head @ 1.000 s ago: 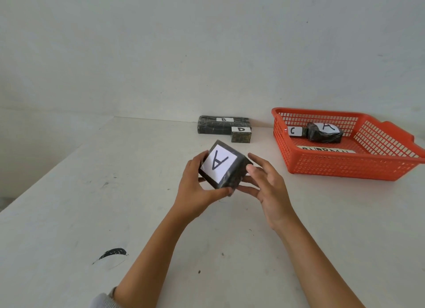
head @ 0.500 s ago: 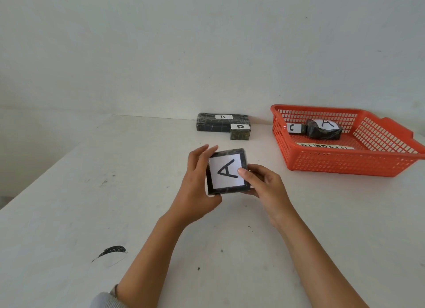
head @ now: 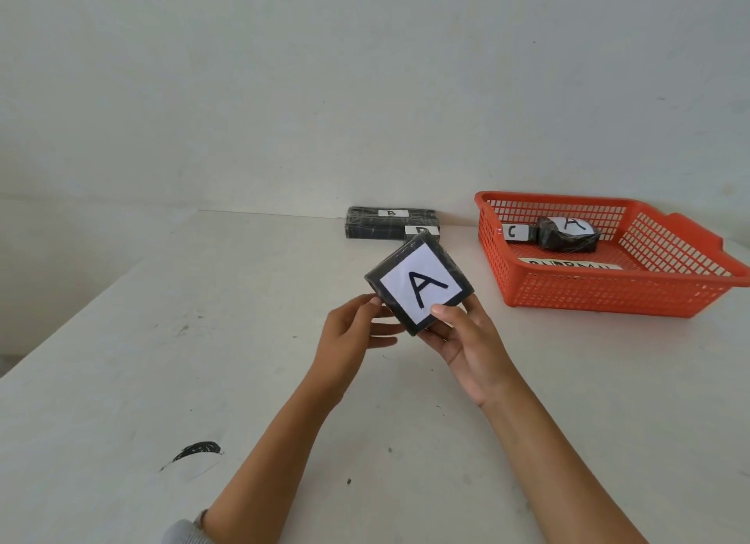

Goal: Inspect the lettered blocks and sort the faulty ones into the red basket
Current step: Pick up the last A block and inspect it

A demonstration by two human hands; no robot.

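Your held A block (head: 420,285) covers most of the small block (head: 433,231) behind it, so that block's letter is unreadable. The near wall of the red basket (head: 608,296) cuts off the floor label (head: 574,265), leaving its lettering illegible. Most fingers of your right hand (head: 473,350) lie hidden behind the held A block.

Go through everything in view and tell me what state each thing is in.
Held block: raised, A label facing camera.
Left hand: holds its left edge.
Right hand: grips it, thumb on label.
Basket: holds A block and C block.
B block: lying flat at the back.
Small block: partly hidden behind held block.
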